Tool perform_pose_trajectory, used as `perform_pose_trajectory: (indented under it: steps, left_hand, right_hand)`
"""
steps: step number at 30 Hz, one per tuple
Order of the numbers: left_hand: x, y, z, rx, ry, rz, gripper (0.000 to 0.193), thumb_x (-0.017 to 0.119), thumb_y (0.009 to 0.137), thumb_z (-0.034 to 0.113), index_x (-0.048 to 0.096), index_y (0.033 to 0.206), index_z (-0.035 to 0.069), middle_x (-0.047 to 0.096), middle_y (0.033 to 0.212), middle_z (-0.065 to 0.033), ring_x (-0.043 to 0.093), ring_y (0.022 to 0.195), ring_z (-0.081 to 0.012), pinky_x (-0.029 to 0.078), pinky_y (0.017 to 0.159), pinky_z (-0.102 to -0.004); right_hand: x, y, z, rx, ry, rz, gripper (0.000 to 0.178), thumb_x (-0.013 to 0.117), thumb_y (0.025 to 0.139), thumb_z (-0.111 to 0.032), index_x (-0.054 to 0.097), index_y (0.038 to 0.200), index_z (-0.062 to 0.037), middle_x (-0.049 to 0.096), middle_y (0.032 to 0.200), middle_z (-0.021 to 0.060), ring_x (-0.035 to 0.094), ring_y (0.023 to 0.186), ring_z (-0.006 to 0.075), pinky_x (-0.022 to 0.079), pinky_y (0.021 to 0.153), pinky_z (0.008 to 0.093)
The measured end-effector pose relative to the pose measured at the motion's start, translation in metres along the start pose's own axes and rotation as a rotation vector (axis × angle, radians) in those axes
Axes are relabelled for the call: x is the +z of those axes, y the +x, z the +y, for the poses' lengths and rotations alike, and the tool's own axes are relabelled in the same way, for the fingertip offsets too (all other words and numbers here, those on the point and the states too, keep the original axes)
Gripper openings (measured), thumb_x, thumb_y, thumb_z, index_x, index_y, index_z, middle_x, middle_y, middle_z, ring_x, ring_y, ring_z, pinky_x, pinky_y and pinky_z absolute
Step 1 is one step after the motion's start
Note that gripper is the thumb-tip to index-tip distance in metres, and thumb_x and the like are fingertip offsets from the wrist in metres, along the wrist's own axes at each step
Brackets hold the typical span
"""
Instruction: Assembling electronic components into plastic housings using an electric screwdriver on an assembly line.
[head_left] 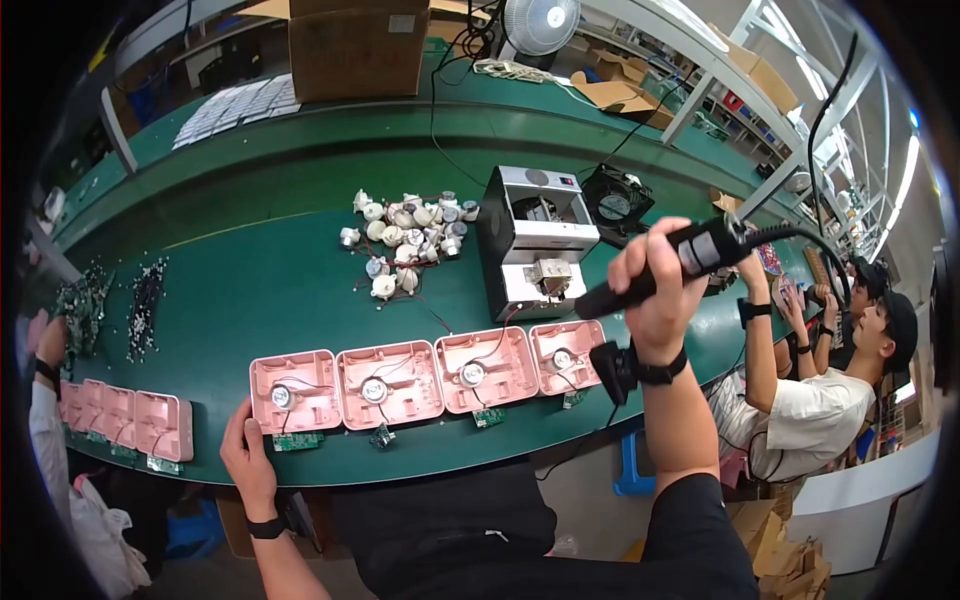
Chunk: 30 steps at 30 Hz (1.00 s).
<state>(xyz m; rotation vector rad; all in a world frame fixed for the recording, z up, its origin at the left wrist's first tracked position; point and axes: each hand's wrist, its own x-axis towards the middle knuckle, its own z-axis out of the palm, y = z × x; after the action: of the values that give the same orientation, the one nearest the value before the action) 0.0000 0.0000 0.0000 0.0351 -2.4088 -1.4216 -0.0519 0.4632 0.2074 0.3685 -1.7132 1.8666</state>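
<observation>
My right hand (655, 295) is raised over the right end of the row, wrapped round a black electric screwdriver (708, 250) with a coiled cable. The screwdriver's nose points down to the left, apart from the parts. Four pink plastic housings stand side by side along the bench's near edge. On the near left corner of the leftmost housing (318, 412), my left hand (248, 462) grips with thumb and fingers. Inside each housing sits a round silver motor (283, 397) with thin wires. Small green circuit boards (298, 441) lie at their front edges.
A heap of white motor units (405, 240) lies behind the housings, left of a grey-and-black benchtop machine (540, 235). Loose small dark parts (147, 305) are spread at left. Co-workers sit on both sides; more pink housings (163, 425) stand before the left one.
</observation>
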Motion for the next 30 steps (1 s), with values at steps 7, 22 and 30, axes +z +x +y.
perform_pose_trajectory:
  steps: [7, 22, 30]
  left_hand:
    - [-0.028, 0.009, 0.011, 0.06, 0.068, -0.066, 0.045, 0.049, 0.106, 0.032, 0.063, 0.124, -0.006, 0.068, 0.117, -0.0171, 0.064, 0.108, -0.0261, 0.047, 0.095, -0.0349]
    - [-0.033, 0.023, 0.014, 0.106, 0.094, -0.127, 0.043, 0.051, 0.104, 0.031, 0.063, 0.126, -0.004, 0.067, 0.118, -0.0174, 0.063, 0.108, -0.0267, 0.046, 0.095, -0.0345]
    - [-0.033, 0.019, 0.015, 0.113, 0.11, -0.133, 0.044, 0.051, 0.104, 0.032, 0.062, 0.127, -0.004, 0.067, 0.117, -0.0169, 0.062, 0.106, -0.026, 0.046, 0.094, -0.0341]
  right_hand:
    - [0.021, 0.031, 0.026, -0.009, -0.129, 0.152, 0.016, 0.06, 0.095, -0.012, 0.052, 0.106, -0.0036, 0.052, 0.067, 0.0049, 0.052, 0.051, 0.0178, 0.045, 0.051, 0.0315]
    - [0.065, -0.064, 0.012, 0.104, 0.066, 0.006, 0.017, 0.053, 0.094, -0.007, 0.045, 0.109, -0.0042, 0.05, 0.07, 0.0085, 0.05, 0.055, 0.018, 0.049, 0.055, 0.0337]
    - [0.068, -0.072, 0.026, 0.126, 0.052, -0.021, 0.02, 0.054, 0.093, -0.008, 0.043, 0.109, -0.0045, 0.051, 0.07, 0.0094, 0.051, 0.055, 0.0182, 0.049, 0.056, 0.0341]
